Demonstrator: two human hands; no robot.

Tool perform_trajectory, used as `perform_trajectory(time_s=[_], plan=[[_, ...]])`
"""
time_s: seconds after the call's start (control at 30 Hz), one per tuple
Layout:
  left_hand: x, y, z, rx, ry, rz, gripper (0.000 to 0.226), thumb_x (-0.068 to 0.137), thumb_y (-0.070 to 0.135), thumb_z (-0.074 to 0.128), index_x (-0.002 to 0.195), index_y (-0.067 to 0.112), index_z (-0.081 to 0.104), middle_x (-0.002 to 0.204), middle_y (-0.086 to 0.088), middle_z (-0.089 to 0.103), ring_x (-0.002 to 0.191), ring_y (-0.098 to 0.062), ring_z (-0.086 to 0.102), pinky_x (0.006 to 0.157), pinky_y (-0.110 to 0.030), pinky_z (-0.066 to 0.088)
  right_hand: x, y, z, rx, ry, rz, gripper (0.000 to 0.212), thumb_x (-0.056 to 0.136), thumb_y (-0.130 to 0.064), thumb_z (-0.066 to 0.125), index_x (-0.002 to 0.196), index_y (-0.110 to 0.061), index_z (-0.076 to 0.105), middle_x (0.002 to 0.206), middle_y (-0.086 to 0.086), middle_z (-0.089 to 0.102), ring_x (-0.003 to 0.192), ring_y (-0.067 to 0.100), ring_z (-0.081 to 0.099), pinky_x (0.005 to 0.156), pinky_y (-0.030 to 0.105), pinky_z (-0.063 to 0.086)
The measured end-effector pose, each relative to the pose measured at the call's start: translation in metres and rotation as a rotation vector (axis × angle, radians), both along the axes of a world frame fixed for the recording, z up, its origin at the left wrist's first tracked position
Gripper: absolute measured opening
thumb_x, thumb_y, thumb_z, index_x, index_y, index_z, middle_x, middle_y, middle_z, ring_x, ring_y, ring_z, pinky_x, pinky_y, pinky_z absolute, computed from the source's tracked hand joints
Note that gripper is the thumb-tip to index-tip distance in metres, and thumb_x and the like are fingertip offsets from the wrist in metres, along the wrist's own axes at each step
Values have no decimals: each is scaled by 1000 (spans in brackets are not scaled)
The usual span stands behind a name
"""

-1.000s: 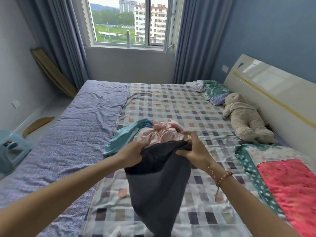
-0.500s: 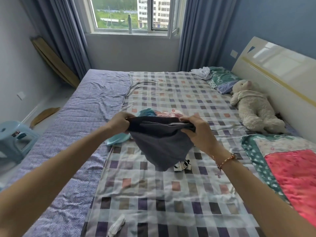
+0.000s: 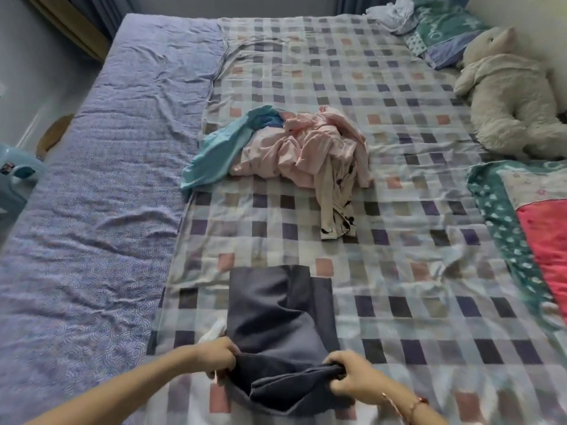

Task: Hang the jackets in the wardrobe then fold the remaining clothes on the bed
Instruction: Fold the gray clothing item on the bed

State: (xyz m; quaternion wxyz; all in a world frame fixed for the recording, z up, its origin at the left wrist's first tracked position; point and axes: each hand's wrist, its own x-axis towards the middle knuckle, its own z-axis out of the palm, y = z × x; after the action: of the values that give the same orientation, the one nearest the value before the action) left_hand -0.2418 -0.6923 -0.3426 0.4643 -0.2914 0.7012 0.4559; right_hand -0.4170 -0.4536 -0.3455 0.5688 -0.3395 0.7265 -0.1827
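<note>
One dark garment [image 3: 276, 314] on checked sheet [image 3: 399, 302], purple mattress [image 3: 107, 210], plush bear [image 3: 506, 96], stool [image 3: 15, 176]

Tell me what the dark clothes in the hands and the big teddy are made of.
The dark grey garment, gripped by the left hand and right hand, looks like soft matte cloth: it drapes and creases without shine. The teddy bear looks like cream plush, perhaps synthetic fleece: its surface is nubbly and dull.
</note>
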Motion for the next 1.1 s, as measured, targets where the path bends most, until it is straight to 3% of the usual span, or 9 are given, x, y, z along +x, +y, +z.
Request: perform_trajectory(time_s=[0.13, 0.23, 0.33, 0.4, 0.53, 0.7, 0.87, 1.0, 1.1], plan=[[-41, -41, -30, -114, 105, 657, 14, 90, 14, 51, 76, 10, 51, 59, -3, 42, 45, -12, 44, 43, -19, 30, -50, -51, -33, -134, 40, -497, 19, 79, -9, 68, 96, -18, 62, 90, -1, 64, 85, 11, 61, 74, 23, 50], [-65, -57, -60, -152, 307, 1004, 28, 93, 38, 52, 108, 14, 51, 91, -1, 56, 77, -14, 55, 66, -25, 41, -74, -83, -68, -118, -55, -820, 60, 80, -28, 72, 131, -20, 42, 121, 0, 54, 112, 20, 55, 96, 37, 48], [-63, -43, -108, -245, 223, 967, 101, 58, 69, 73, 132, 10, 38, 133, 0, 47, 117, -19, 50, 100, -36, 42, -60, -92, -119, 133, -17, -680, 74, 78, -44, 71, 136, -14, 36, 136, 2, 45, 123, 24, 47, 103, 40, 41], [-57, -28, -136, -317, 72, 877, 120, 46, 70, 77, 137, 5, 33, 138, -12, 42, 125, -29, 45, 105, -42, 38, -42, -92, -140, 318, 156, -536, 66, 81, -54, 61, 125, -9, 44, 134, 10, 44, 122, 27, 45, 100, 37, 41], [-65, -21, -154, -376, 35, 1053, 94, 59, 40, 86, 128, -2, 38, 129, -17, 50, 117, -33, 50, 99, -42, 42, -37, -96, -151, 380, 381, -750, 79, 72, -49, 74, 125, -2, 40, 134, 16, 37, 125, 31, 39, 100, 33, 36], [-84, -28, -138, 79, -31, 1209, 54, 67, 21, 83, 110, -2, 61, 93, -14, 71, 89, -32, 65, 79, -37, 51, -52, -95, -146, 164, -324, -1188, 50, 71, -8, 79, 113, 6, 56, 97, 10, 67, 85, 24, 64, 67, 26, 53], [-104, -19, -78, 250, 31, 1102, 30, 77, 19, 73, 100, 2, 66, 91, -14, 73, 85, -28, 69, 75, -36, 51, -61, -57, -100, -15, -517, -1238, 13, 77, 4, 68, 90, 3, 68, 84, 13, 73, 76, 24, 69, 64, 29, 54], [-122, 15, -23, 336, 122, 896, 30, 80, 21, 69, 102, 1, 66, 96, -14, 72, 86, -24, 69, 73, -33, 51, -43, 14, -57, -207, -555, -1330, 29, 81, 1, 65, 109, 4, 63, 102, 16, 71, 91, 27, 69, 78, 32, 56], [-143, 63, 6, 384, 145, 702, 30, 80, 20, 70, 105, 4, 65, 96, -12, 73, 85, -23, 71, 65, -30, 55, -18, 80, -24, -317, -475, -1460, 67, 53, -19, 88, 111, 3, 62, 105, 18, 69, 95, 31, 67, 76, 33, 57]])
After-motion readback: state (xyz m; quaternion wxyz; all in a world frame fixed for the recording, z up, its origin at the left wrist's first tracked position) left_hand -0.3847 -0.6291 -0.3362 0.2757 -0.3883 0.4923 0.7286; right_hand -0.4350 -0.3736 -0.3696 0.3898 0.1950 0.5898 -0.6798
